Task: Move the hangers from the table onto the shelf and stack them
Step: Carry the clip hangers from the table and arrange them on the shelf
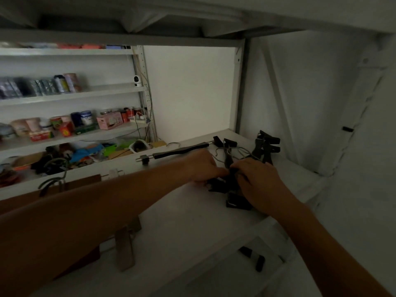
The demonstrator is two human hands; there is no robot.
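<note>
A bunch of black clip hangers (pixel 230 185) with grey wire hooks lies on the white shelf (pixel 182 213) in dim light. My left hand (pixel 201 166) pinches the bunch from the left. My right hand (pixel 259 181) grips it from the right, fingers curled over the clips. More black clip hangers (pixel 266 144) stand piled just behind, near the shelf's back corner. One long black hanger bar (pixel 181 151) lies along the shelf's far edge.
A grey hook (pixel 54 179) sticks up at the shelf's left edge beside a brown board (pixel 83 181). Beyond stand racks with jars, boxes and clutter (pixel 64 123). Two black clips (pixel 252 257) lie below the shelf front. A white wall closes the right side.
</note>
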